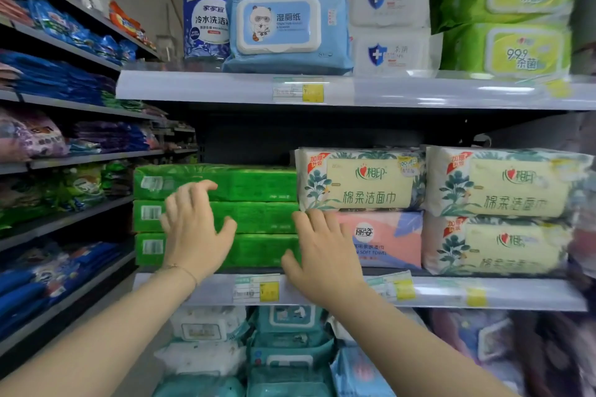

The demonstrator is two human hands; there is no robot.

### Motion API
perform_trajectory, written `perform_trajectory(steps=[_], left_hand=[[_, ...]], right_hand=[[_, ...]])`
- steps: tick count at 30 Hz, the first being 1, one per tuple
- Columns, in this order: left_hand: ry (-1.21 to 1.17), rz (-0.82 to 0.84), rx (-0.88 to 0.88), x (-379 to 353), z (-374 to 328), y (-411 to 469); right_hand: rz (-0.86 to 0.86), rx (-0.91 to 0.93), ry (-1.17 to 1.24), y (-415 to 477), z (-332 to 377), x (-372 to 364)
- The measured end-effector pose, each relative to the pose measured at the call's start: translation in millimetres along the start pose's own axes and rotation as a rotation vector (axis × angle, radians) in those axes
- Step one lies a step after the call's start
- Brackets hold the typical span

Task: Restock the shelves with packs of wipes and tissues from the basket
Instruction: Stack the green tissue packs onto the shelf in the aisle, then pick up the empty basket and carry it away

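Neither grip closed: left hand (193, 229) and right hand (319, 248) press open-palmed on green tissue packs (251, 200) stacked on the middle shelf (483, 293). Uneven pushing could skew the stack or nudge the pink pack (387, 238).

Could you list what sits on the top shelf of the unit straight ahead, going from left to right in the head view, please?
Blue-labelled detergent bottle → blue panda wipes pack → two stacked white wipes packs with a blue shield → two stacked green wipes packs.
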State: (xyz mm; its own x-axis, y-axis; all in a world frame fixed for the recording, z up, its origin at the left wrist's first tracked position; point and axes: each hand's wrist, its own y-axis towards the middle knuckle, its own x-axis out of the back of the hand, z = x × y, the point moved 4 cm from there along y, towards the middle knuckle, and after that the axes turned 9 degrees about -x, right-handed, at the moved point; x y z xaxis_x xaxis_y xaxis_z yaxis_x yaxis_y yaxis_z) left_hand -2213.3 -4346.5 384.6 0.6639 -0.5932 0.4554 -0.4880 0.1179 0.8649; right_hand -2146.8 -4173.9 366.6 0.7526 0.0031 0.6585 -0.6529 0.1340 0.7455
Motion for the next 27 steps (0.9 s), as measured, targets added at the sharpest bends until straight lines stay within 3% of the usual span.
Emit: perform_trajectory(steps=[5,11,19,27], left_hand=[[0.152,0.147,-0.412,-14.0,-66.5,-13.3],[0.123,0.157,-0.782,-31.6,-157.7,-32.4],[-0.151,0.234,-0.991,-75.7,-266.2,-69.3],[-0.442,0.364,-1.144,-125.2,-370.9,-148.4]], right_hand=[[0.01,0.032,-0.03,-1.1,-36.4,23.5],[-0.05,0.03,-0.161,-21.1,-96.8,56.9],[-0.086,-0.152,-0.271,-87.3,-192.8,106.4],[-0.016,-0.392,-0.398,-175.6,-286.5,119.0]])
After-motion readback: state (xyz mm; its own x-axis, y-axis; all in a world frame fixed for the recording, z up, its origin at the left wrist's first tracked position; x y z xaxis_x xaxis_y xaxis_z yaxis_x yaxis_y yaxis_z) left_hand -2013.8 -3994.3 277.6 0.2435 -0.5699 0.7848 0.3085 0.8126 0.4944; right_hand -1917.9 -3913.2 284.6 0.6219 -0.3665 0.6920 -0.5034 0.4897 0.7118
